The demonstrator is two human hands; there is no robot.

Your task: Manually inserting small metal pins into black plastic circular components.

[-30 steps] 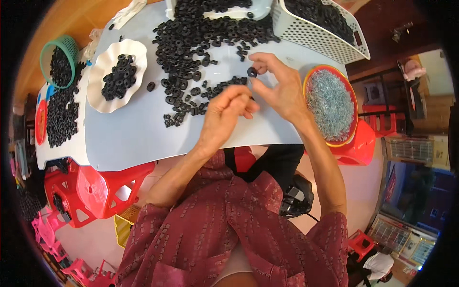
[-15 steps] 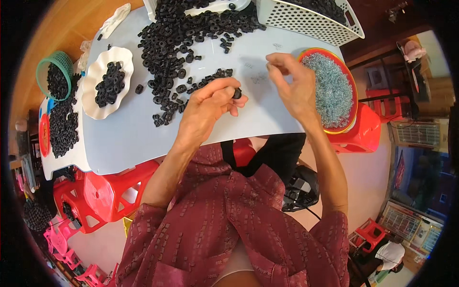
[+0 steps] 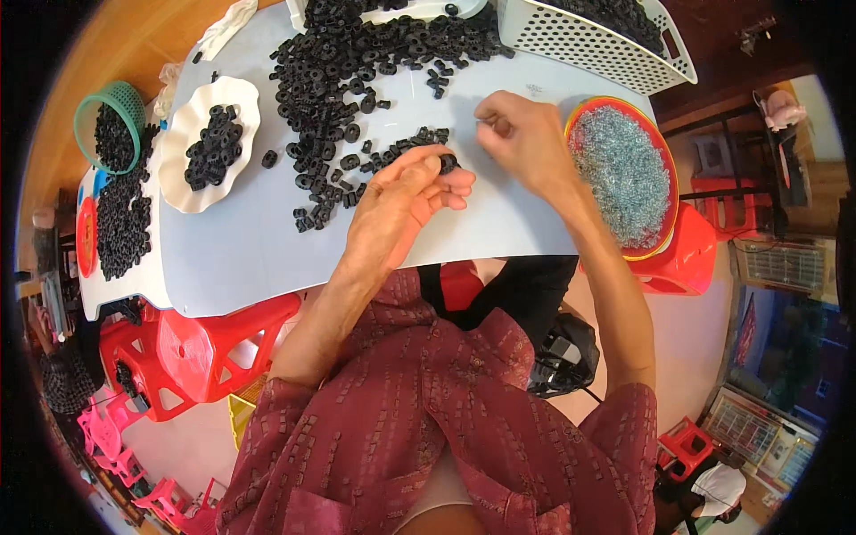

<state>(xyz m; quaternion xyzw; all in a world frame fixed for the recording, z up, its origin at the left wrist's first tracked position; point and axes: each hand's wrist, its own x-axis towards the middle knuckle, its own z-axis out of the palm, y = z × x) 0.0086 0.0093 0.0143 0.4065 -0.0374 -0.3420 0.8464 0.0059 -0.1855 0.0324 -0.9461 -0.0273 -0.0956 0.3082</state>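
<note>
My left hand pinches a small round black plastic part between thumb and forefinger, its other fingers loosely curled. To the right of it, above the table, my right hand is closed with curled fingers; whatever they hold is hidden. The two hands are a short gap apart. Just beyond my left hand lies a small row of similar black parts, beside a large spread-out pile. By my right forearm, a red round basin holds many small shiny silvery-blue pieces.
A white scalloped dish with black parts stands on the pale table. Farther left is a green basket. A white perforated basket sits at the far right edge. Red stools stand below the table's left side.
My right hand has moved left toward my left hand, and its fingers have curled in more. My left hand keeps the black part, now turned slightly. The whole view has shifted a little.
</note>
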